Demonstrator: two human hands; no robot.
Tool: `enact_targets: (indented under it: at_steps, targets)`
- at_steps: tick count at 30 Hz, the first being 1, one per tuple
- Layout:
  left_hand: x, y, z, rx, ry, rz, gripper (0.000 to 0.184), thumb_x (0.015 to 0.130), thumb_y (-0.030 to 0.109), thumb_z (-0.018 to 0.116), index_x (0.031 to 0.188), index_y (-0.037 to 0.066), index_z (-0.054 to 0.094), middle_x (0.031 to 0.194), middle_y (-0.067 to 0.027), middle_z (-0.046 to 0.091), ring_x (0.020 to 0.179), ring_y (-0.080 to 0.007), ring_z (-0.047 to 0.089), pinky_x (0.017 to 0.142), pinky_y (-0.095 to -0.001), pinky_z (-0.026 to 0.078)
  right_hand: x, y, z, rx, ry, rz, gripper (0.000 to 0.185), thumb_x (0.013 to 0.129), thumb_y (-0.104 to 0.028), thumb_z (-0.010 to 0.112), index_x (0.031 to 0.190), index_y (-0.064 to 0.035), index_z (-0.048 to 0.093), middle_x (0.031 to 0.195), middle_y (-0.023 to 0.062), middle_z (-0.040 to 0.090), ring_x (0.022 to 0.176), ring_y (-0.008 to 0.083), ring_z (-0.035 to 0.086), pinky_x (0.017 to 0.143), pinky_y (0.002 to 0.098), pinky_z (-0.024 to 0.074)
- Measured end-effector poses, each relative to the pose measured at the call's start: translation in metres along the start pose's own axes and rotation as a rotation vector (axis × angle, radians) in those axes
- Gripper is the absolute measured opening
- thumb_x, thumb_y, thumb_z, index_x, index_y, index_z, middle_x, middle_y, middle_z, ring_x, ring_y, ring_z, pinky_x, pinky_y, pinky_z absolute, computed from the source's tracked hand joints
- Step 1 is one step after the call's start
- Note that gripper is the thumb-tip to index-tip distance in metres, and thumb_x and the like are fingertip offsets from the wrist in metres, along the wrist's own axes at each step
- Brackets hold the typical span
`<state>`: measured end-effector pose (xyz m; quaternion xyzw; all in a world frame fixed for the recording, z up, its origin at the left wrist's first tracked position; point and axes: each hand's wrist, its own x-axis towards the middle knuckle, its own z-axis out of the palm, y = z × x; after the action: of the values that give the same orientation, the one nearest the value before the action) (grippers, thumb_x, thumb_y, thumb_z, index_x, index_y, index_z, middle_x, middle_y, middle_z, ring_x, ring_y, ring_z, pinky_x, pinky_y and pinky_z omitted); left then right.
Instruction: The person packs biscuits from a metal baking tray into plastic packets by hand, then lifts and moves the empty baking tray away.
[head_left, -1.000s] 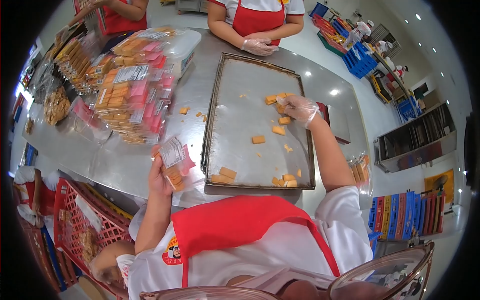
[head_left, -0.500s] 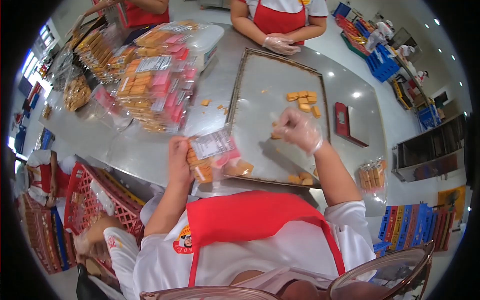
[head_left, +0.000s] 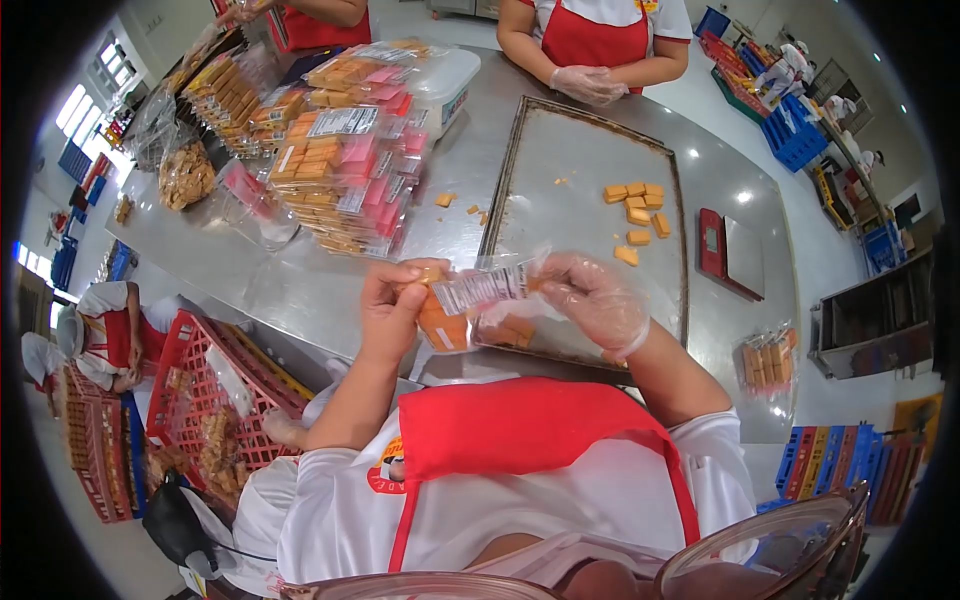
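Note:
My left hand (head_left: 392,308), ungloved, grips the left end of a clear plastic bag (head_left: 482,290) with a printed white label. Stacked orange-brown biscuits (head_left: 443,325) fill that end. At the bag's right end is my right hand (head_left: 600,303) in a clear glove, its fingertips pinched on a small brown biscuit (head_left: 537,284). Both hands are above the near left edge of a large metal baking tray (head_left: 510,165). Loose biscuits (head_left: 637,202) lie on the tray beyond my right hand, and others are partly hidden behind the bag.
Filled biscuit packs (head_left: 330,190) are piled at the left, beside a lidded plastic tub (head_left: 445,85). A red scale (head_left: 712,243) and another pack (head_left: 768,362) lie right of the tray. Across the table stands a co-worker with gloved hands (head_left: 588,84). Red crates (head_left: 215,400) stand at lower left.
My right hand has come from over the tray's biscuits to the bag's right end. The bag is now held between both hands. The whole view has shifted slightly.

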<state>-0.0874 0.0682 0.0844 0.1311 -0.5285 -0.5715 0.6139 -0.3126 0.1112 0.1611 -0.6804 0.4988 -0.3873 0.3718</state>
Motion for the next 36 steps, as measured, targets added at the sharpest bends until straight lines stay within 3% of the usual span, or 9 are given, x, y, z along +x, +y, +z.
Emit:
enact_targets:
  at_steps: [1, 4, 5, 7, 10, 13, 16, 22, 36]
  targets:
    - [-0.001, 0.0, 0.003, 0.018, 0.017, -0.008, 0.017, 0.082, 0.013, 0.055, 0.092, 0.007, 0.043, 0.098, -0.0181, 0.056, 0.09, -0.0211, 0.055, 0.081, -0.0326, 0.043, 0.0, -0.005, -0.001, 0.0, 0.042, 0.004, 0.007, 0.077, -0.007, 0.054, 0.083, -0.003, 0.054, 0.076, 0.009, 0.056, 0.064, 0.0192, 0.056, 0.06, 0.0277, 0.0442]
    - [0.0, -0.003, 0.008, 0.082, 0.113, -0.006, 0.021, 0.08, 0.014, 0.057, 0.094, 0.007, 0.043, 0.099, -0.0174, 0.056, 0.092, -0.0213, 0.055, 0.081, -0.0328, 0.043, 0.003, -0.001, -0.002, -0.351, 0.228, -0.468, 0.007, 0.078, -0.006, 0.054, 0.083, -0.0031, 0.054, 0.076, 0.0073, 0.055, 0.067, 0.0138, 0.054, 0.061, 0.0266, 0.043]
    - [0.0, -0.006, 0.007, 0.11, 0.176, 0.015, 0.021, 0.08, 0.014, 0.057, 0.095, 0.007, 0.043, 0.099, -0.017, 0.056, 0.092, -0.0216, 0.055, 0.081, -0.0328, 0.043, 0.001, -0.002, -0.001, -0.375, 0.194, -0.457, 0.008, 0.077, -0.005, 0.054, 0.084, -0.0036, 0.054, 0.075, 0.0072, 0.054, 0.067, 0.0138, 0.054, 0.061, 0.0267, 0.0429]
    - [0.002, -0.007, 0.005, 0.123, 0.25, 0.044, 0.022, 0.08, 0.014, 0.058, 0.095, 0.007, 0.044, 0.099, -0.0166, 0.056, 0.092, -0.0217, 0.054, 0.082, -0.0331, 0.043, -0.003, -0.003, 0.001, -0.422, 0.124, -0.434, 0.012, 0.075, -0.002, 0.055, 0.086, -0.0044, 0.054, 0.073, 0.0071, 0.053, 0.068, 0.014, 0.054, 0.061, 0.0269, 0.0426]
    - [0.001, -0.002, 0.002, 0.067, 0.189, 0.045, 0.026, 0.079, 0.018, 0.06, 0.095, 0.007, 0.044, 0.098, -0.016, 0.056, 0.092, -0.0213, 0.055, 0.081, -0.0332, 0.043, -0.004, 0.002, -0.001, -0.018, -0.172, 0.087, 0.014, 0.073, 0.001, 0.056, 0.086, -0.0054, 0.054, 0.074, 0.0058, 0.055, 0.067, 0.0141, 0.054, 0.061, 0.0264, 0.043]
    - [-0.002, 0.0, 0.003, -0.015, 0.036, -0.003, 0.03, 0.077, 0.024, 0.061, 0.095, 0.008, 0.044, 0.095, -0.0151, 0.056, 0.089, -0.0209, 0.055, 0.079, -0.0322, 0.045, 0.001, 0.02, -0.001, 0.327, -0.137, 0.149, 0.012, 0.074, 0.001, 0.054, 0.085, -0.0048, 0.054, 0.076, 0.0038, 0.056, 0.066, 0.0125, 0.053, 0.06, 0.0247, 0.0429]
    - [-0.002, -0.002, 0.007, -0.147, 0.064, -0.065, 0.03, 0.077, 0.025, 0.061, 0.094, 0.008, 0.044, 0.093, -0.0143, 0.057, 0.085, -0.0202, 0.057, 0.075, -0.0313, 0.047, 0.003, 0.02, -0.002, -0.19, -0.073, -0.514, 0.008, 0.078, -0.004, 0.053, 0.086, -0.0027, 0.054, 0.079, 0.0009, 0.056, 0.068, 0.0076, 0.05, 0.061, 0.0218, 0.0419]
    - [0.001, -0.001, -0.002, -0.409, 0.096, -0.209, 0.029, 0.078, 0.027, 0.06, 0.094, 0.008, 0.043, 0.087, -0.0097, 0.057, 0.08, -0.0165, 0.057, 0.069, -0.0286, 0.049, 0.003, 0.0, -0.014, 0.665, -0.191, 0.37, 0.005, 0.077, -0.002, 0.053, 0.081, -0.0053, 0.054, 0.068, 0.0003, 0.048, 0.054, 0.0071, 0.041, 0.048, 0.0193, 0.0333]
    - [0.003, -0.014, -0.002, -0.669, 0.059, -0.368, 0.026, 0.083, 0.029, 0.051, 0.095, 0.008, 0.043, 0.087, -0.0074, 0.057, 0.08, -0.0165, 0.058, 0.067, -0.0298, 0.05, 0.004, 0.011, -0.006, 0.796, 0.056, 0.258, 0.012, 0.077, -0.002, 0.053, 0.089, -0.0034, 0.053, 0.069, -0.0003, 0.05, 0.051, 0.005, 0.039, 0.045, 0.0186, 0.0306]
